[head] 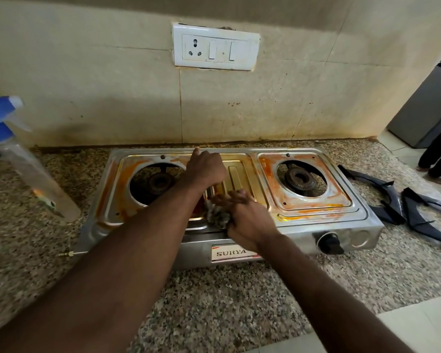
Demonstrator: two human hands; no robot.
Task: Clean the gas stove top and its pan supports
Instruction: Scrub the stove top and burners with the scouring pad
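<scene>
Orange-stained steel stove top (341,200)

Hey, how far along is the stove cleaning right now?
Done: both pan supports are off, lying on the counter right of the stove top. In hand: the right hand presses a cloth on its middle; the left hand rests on it. Left: orange stains around both burners, and the supports themselves.
</scene>
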